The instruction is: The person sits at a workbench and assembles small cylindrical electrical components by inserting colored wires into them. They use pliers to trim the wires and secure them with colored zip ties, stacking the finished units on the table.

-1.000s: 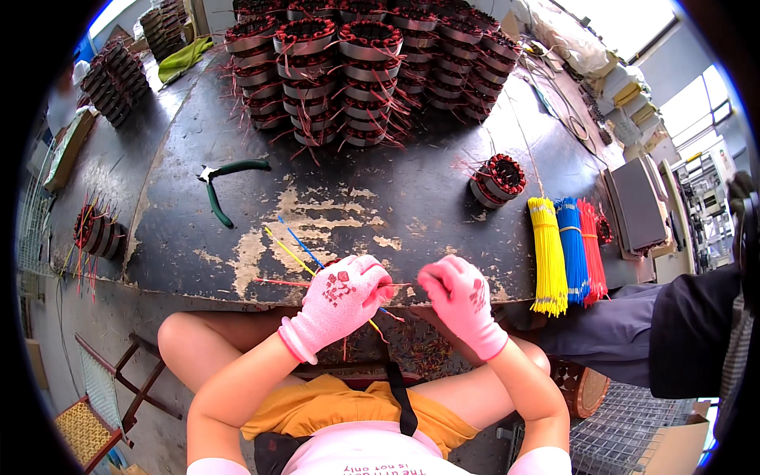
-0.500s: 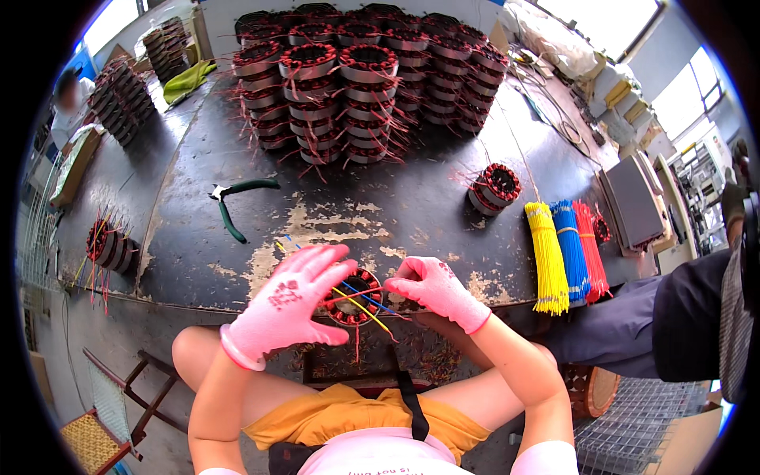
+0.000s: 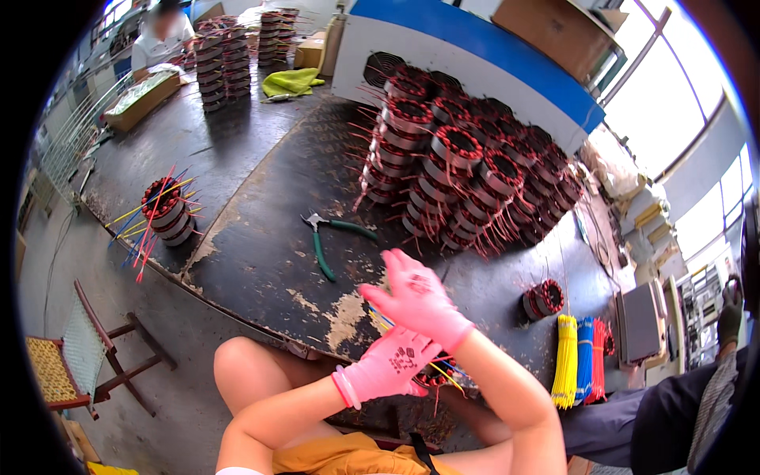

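Observation:
Both hands wear pink gloves and cross at the table's front edge. My left hand (image 3: 389,366) lies over the left side of a wound stator (image 3: 431,378); its visible fingers are stretched out, and my right wrist covers some of them. Above it my right hand (image 3: 418,299) reaches to the left, open, fingers extended and thumb apart. Yellow and blue wires (image 3: 453,381) stick out at the stator's right. Their other ends (image 3: 380,319) show between the hands. Most of the stator is hidden. Green-handled pliers (image 3: 323,241) lie open on the table beyond my hands.
Tall stacks of stators (image 3: 463,170) stand at the back. A wired stator (image 3: 166,210) stands at left, another stator (image 3: 543,299) at right. Bundles of yellow (image 3: 565,360), blue (image 3: 584,360) and red wires (image 3: 598,360) lie at right. A person (image 3: 162,39) sits far left; another's leg (image 3: 609,431) is at right.
The view has turned left. My right hand has moved from the stator's right side across to the left, over my left hand. My left hand now covers more of the stator.

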{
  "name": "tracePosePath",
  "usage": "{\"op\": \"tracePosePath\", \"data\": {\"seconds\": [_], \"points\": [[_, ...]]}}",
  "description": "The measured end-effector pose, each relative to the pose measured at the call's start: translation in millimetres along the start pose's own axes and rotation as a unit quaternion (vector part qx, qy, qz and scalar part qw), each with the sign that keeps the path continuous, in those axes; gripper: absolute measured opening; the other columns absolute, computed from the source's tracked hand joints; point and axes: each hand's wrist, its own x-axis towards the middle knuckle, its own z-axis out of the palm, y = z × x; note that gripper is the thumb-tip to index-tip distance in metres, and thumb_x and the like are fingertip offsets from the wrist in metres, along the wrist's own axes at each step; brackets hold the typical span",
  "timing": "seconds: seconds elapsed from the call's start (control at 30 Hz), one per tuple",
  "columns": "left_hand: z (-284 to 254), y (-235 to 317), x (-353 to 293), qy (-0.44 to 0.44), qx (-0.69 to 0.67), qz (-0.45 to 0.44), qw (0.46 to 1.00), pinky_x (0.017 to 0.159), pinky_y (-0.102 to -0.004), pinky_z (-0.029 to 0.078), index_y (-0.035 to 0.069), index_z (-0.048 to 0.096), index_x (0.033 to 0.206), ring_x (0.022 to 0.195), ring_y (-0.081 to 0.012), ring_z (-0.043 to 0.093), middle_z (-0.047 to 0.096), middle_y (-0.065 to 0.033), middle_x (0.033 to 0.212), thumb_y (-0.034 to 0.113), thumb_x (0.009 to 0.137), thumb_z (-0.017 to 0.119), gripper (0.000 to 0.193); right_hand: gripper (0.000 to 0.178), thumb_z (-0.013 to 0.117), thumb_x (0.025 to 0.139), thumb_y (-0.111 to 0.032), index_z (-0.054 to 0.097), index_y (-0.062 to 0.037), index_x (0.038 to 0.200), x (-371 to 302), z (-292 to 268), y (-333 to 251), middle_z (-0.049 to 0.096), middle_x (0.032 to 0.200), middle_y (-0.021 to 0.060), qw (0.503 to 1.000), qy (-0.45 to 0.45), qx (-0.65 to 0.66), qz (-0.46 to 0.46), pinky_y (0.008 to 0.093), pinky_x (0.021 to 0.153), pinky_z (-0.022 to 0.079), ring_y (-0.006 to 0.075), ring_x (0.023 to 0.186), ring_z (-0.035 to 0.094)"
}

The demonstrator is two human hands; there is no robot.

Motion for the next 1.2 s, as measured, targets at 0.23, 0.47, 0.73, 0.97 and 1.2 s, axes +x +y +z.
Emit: {"op": "tracePosePath", "data": {"seconds": [0.23,0.47,0.73,0.97,1.2], "points": [[2.0,-6.2,-4.9,0.023,-0.069,0.003,0.997,0.114,-0.051,0.035,0.001,0.051,0.142,0.131,-0.0426,0.049,0.053,-0.0232,0.142,0.065,0.08,0.069,0.09,0.117,0.061,0.077,-0.081,0.042,0.0124,0.144,109.7,30.0,-52.3,0.048,0.145,0.0272,0.97,-0.151,-0.155,0.112,0.0535,0.112,0.036,0.0396,0.136,0.047],[-2.8,-5.4,-5.7,0.011,-0.041,-0.003,0.999,0.122,-0.0498,0.026,-0.001,0.046,0.145,0.135,-0.0358,0.048,0.051,-0.0211,0.143,0.066,0.077,0.071,0.098,0.076,0.075,0.077,-0.063,0.068,0.001,0.117,104.1,25.1,-25.5,0.065,0.119,0.0181,0.992,-0.079,-0.023,0.097,0.0429,0.09,0.053,0.0296,0.107,0.067],[-8.5,-6.0,-2.2,0.036,-0.094,-0.043,0.994,0.123,-0.0529,0.023,0.006,0.052,0.141,0.128,-0.0311,0.054,0.056,-0.0174,0.137,0.057,0.069,0.082,0.093,0.075,0.063,0.099,-0.048,0.039,-0.0004,0.151,-93.5,-45.0,63.2,0.063,0.131,0.0178,0.629,-0.097,0.76,0.13,0.0454,0.104,0.051,0.0308,0.117,0.065],[-7.3,-17.3,9.1,0.068,-0.038,-0.082,0.994,0.124,-0.056,0.019,0.013,0.056,0.14,0.136,-0.033,0.047,0.055,-0.0138,0.141,0.057,0.06,0.087,0.096,0.048,0.056,0.101,-0.023,0.046,-0.0011,0.143,-237.3,-34.1,93.8,0.067,0.112,0.013,0.577,-0.048,0.763,0.289,0.0388,0.088,0.058,0.0234,0.096,0.07],[-30.7,-33.9,31.7,-0.026,-0.047,-0.055,0.997,0.124,-0.0568,0.022,0.014,0.056,0.144,0.135,-0.0329,0.048,0.057,-0.0116,0.138,0.041,0.057,0.091,0.097,0.054,0.056,0.104,-0.044,0.047,-0.0041,0.14,-249.6,-21.0,96.3,0.067,0.107,0.0083,0.57,-0.146,0.744,0.317,0.0334,0.082,0.058,0.0177,0.09,0.07]]}}
